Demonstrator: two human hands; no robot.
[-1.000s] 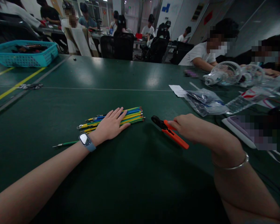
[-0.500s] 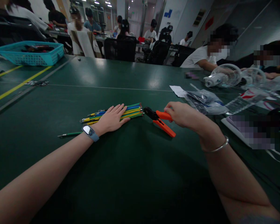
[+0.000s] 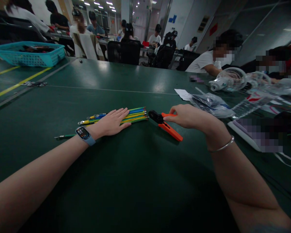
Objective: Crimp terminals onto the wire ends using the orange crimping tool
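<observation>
Head camera: left hand (image 3: 113,122) flat on wire bundle (image 3: 137,116), right hand (image 3: 188,116) gripping orange-handled tool (image 3: 171,132)

Landmark: wire bundle, lying on the green table (image 3: 135,181); yellow, green and blue strands, roughly parallel, with metal terminals visible at the left ends.

Left hand: palm down across the middle of the bundle, fingers extended, thumb spread wide towards the near side. Grip not closed. Watch (image 3: 83,133) on this wrist.

Right hand: to the right of the bundle, closed narrowly around the tool's upper handle. Lower handle angles away, free of the fingers; handles apart. Black tool head just beside the bundle's right ends; contact cannot be determined. Bracelet (image 3: 224,147) on this wrist.

Single green wire (image 3: 65,137): left of the bundle and nearer the camera, partly hidden by the left wrist.

Surroundings, relative to the bundle: blue basket (image 3: 38,59) far left and beyond; white paper (image 3: 183,94) and plastic bag (image 3: 212,106) right and beyond; clear bottle (image 3: 248,103) and white fan (image 3: 219,84) farther right. Person in white shirt (image 3: 200,62) beyond the fan side.
</observation>
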